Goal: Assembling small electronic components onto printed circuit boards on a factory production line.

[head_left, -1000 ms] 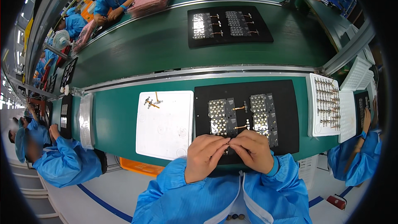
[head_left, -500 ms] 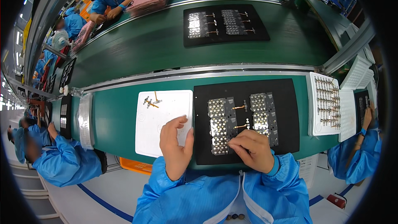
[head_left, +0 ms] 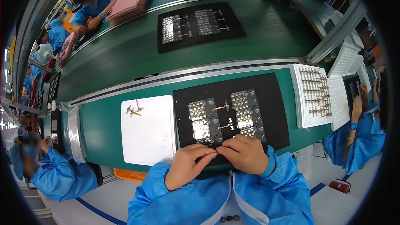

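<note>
My left hand (head_left: 188, 163) and my right hand (head_left: 245, 155) meet fingertip to fingertip over the near edge of a black mat (head_left: 273, 112). Both are closed in a pinch; whatever lies between the fingertips is hidden or too small to name. Just beyond them, a left column of dark keypad circuit boards (head_left: 202, 118) with round metal domes lies on the mat, its near end partly covered by my hands. A right column of similar boards (head_left: 246, 112) lies alongside. Two small orange flex cables with connectors (head_left: 225, 126) stick out between the columns.
Left of the mat, a white tray (head_left: 148, 141) carries a few loose flex cables (head_left: 134, 109). A white tray rack (head_left: 306, 118) with rows of cable parts stands at right. Beyond the metal rail, another black mat (head_left: 233, 27) with boards rests on the green belt (head_left: 125, 58). Co-workers sit around.
My left hand has come from above the white tray to meet my right hand at the mat's near edge. Its fingers have closed. The whole view has shifted slightly.
</note>
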A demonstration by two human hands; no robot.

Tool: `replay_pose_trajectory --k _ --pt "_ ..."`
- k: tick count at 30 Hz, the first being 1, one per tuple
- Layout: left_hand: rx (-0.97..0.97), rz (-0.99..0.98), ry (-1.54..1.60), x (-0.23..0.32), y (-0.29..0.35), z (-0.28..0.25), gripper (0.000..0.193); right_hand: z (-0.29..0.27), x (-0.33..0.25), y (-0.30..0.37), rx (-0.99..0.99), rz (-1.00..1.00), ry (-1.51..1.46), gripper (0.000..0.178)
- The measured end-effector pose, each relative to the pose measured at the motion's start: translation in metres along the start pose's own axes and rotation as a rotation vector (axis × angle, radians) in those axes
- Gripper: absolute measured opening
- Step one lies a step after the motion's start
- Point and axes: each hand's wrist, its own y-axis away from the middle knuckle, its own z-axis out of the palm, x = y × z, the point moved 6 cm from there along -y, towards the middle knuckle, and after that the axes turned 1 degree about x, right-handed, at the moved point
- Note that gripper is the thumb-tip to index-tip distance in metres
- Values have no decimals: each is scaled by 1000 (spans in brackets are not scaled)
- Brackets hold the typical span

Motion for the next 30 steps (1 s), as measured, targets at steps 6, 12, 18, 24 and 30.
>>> replay_pose_trajectory --k 6,12,18,24,30 --pt "2 69 -73 6 -9 4 12 -2 3 10 41 -10 18 28" --pt "116 359 -342 38 -23 5 19 -10 36 9 -24 319 -627 16" --pt "67 511 -304 55 -50 10 23 -10 67 17 -73 579 -1327 10" --pt "35 365 -414 37 -112 28 41 -47 143 5 46 683 -760 7" --pt "36 301 -476 5 -157 53 44 -44 191 16 15 689 -484 7"
